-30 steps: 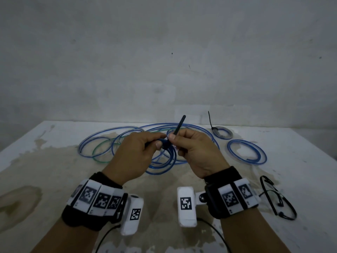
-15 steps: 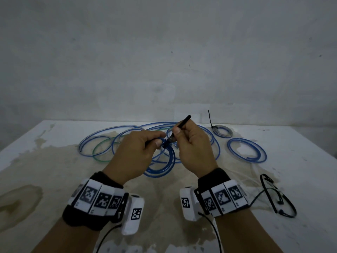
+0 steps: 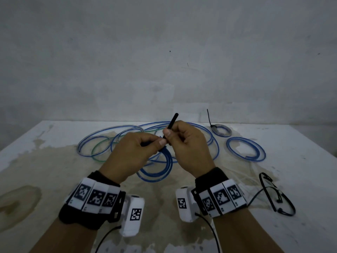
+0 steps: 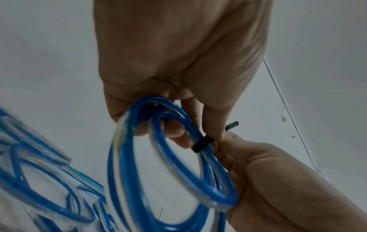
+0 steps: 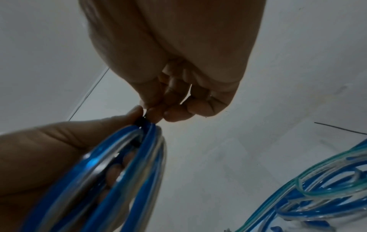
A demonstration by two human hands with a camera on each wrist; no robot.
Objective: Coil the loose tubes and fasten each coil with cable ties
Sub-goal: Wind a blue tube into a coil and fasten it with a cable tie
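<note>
From the head camera, the left hand (image 3: 131, 154) and the right hand (image 3: 189, 148) meet above the stained white table (image 3: 291, 161). The left hand's fingers curl around a small blue plastic tube coil (image 3: 160, 170), which hangs just above the table. The right hand's fingers pinch the free end of a black plastic cable tie (image 3: 171, 125), which points up. Behind the hands, loose blue and green tubes (image 3: 109, 141) lie on the table. To the right of them lie a tied grey coil (image 3: 221, 130) and a flat blue coil (image 3: 246, 149).

From the left wrist camera, the left hand (image 4: 178, 62) grips the blue coil (image 4: 139, 157), and the black tie (image 4: 202, 143) wraps around it.

From the right wrist camera, the right hand (image 5: 178, 62) has its fingertips (image 5: 174, 113) pressed together at the tie (image 5: 141, 121), on top of the coil (image 5: 111, 172).
</note>
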